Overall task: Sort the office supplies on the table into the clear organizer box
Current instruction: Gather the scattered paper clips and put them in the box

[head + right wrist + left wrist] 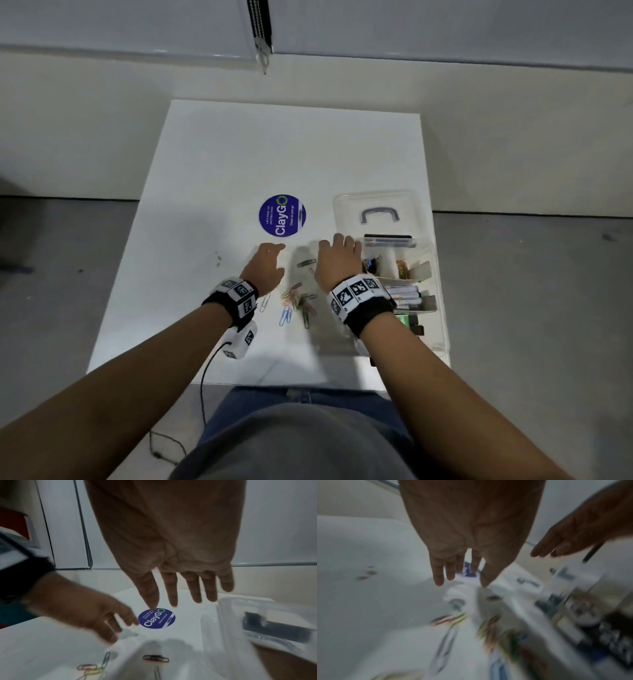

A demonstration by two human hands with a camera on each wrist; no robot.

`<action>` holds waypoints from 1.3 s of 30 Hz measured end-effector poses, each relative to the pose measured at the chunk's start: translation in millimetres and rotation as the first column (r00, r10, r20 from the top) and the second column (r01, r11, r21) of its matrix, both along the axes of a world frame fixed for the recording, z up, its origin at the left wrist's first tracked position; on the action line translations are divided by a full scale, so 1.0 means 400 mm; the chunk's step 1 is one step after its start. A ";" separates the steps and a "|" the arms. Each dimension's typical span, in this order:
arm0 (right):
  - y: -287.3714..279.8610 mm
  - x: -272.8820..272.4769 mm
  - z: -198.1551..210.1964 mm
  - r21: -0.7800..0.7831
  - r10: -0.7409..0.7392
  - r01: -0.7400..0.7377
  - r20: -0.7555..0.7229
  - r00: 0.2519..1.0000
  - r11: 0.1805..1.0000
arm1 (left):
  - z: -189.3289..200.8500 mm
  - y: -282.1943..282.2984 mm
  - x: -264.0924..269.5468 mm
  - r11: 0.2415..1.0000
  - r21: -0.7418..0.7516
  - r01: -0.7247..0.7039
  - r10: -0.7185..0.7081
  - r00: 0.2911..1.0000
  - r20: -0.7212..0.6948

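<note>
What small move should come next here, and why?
Probably lower the left hand and pinch up some of the loose coloured wire paper clips on the white table. Both it and the right hand hover open and empty above them, and the clear plastic organizer box sits open beside them.

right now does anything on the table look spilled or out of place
Yes. Coloured paper clips lie loose in a scattered heap on the table between the left hand and right hand, outside the clear organizer box. A few small dark specks mark the table farther left.
</note>
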State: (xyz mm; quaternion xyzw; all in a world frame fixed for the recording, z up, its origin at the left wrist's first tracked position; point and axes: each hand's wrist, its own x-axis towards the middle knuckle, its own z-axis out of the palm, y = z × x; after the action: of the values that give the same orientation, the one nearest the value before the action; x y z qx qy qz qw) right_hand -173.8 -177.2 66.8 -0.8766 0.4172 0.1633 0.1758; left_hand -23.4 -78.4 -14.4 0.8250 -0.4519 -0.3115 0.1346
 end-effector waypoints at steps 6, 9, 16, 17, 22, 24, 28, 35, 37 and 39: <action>0.047 0.110 -0.082 0.173 0.092 -0.070 -0.123 0.988 0.982 | -0.070 0.133 -0.011 0.899 0.256 0.356 -0.395 0.911 0.118; 0.075 0.110 -0.152 0.269 0.069 -0.011 -0.206 0.976 0.963 | -0.070 0.175 -0.021 0.858 0.229 0.460 -0.490 0.866 0.097; 0.187 0.046 -0.206 0.151 0.160 -0.140 -0.124 0.979 0.979 | -0.052 0.259 0.054 0.969 0.064 0.239 -0.244 0.966 0.089; 0.200 0.033 -0.206 0.135 0.181 -0.166 -0.106 0.978 0.977 | -0.052 0.270 0.066 0.977 0.092 0.192 -0.200 0.976 0.089; 0.217 -0.024 -0.215 0.167 0.134 -0.121 -0.067 0.989 0.978 | -0.068 0.274 0.071 0.985 0.059 0.163 -0.164 0.986 0.003; 0.218 -0.015 -0.218 0.184 0.118 -0.109 -0.038 0.992 0.977 | -0.072 0.238 0.054 0.988 0.026 0.150 -0.149 0.989 -0.021; 0.207 0.033 -0.203 0.248 0.081 -0.077 -0.005 0.997 0.966 | -0.070 0.164 0.016 0.983 0.046 0.177 -0.176 0.984 -0.028; 0.183 0.070 -0.184 0.251 0.045 -0.021 -0.088 0.995 0.968 | -0.086 0.141 -0.015 0.965 0.045 0.257 -0.256 0.966 -0.019; 0.168 0.063 -0.187 0.233 0.030 -0.006 -0.103 0.994 0.972 | -0.087 0.138 -0.011 0.967 0.030 0.253 -0.253 0.967 -0.029; 0.152 0.057 -0.186 0.227 0.013 0.013 -0.112 0.994 0.974 | -0.088 0.137 -0.005 0.968 0.008 0.252 -0.252 0.967 -0.036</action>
State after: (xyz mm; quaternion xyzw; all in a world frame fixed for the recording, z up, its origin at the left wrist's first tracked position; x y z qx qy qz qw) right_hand -150.9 -116.5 -7.8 -0.8402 0.4049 0.2589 0.2510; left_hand -25.4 -23.6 -49.7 0.7562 -0.5487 -0.3432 0.0967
